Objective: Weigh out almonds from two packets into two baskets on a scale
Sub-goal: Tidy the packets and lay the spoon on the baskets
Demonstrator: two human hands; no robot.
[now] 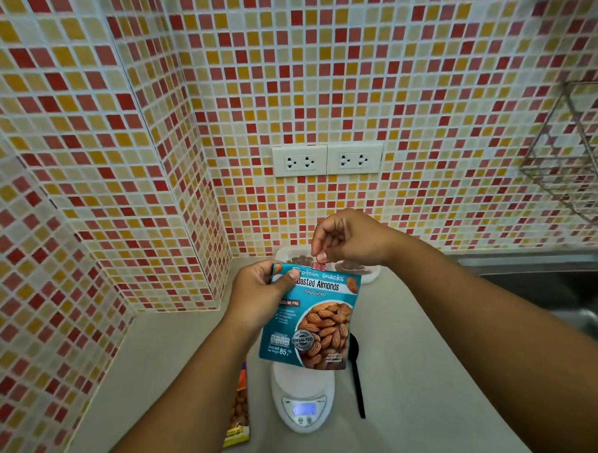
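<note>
Presently, findings run from the near edge of the counter to the wall.

Scale: a white digital scale (303, 397) sits nearest, display lit, reading illegible; its platform carries no basket.
Second packet: an orange packet (238, 414) lies flat just left of the scale, mostly hidden by the left forearm.
Spoon: a black spoon (356, 378) lies just right of the scale, likely kept ready for fine adjustment.
Teal packet: a teal almond packet (312, 321) is held upright above the scale, label toward the camera.
Left hand: the left hand (259, 293) grips the packet's upper left corner, thumb across the front, steadying it.
Right hand: the right hand (349, 237) has its fingertips closed in a pinch on a small red clip (319, 266) at the packet's top edge; removing or fitting it cannot be told.
Baskets: two white baskets (357, 270) stand behind the packet near the wall, dark contents showing, probably almonds.
Sink: a steel sink (550, 290) lies far right.
</note>
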